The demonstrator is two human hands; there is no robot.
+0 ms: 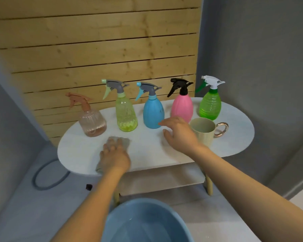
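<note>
Several spray bottles stand in a row at the back of a white oval table: a clear pink bottle, a yellow-green bottle, a blue bottle, a pink bottle with a black trigger and a green bottle. My left hand presses flat on a grey cloth near the table's front edge. My right hand hovers with relaxed spread fingers in front of the blue and pink bottles, just left of a beige mug with a gold handle.
A blue basin sits on the floor below me, in front of the table. A grey hose loop and a small black object lie on the floor at the left. Wooden slats back the table; a grey wall stands at the right.
</note>
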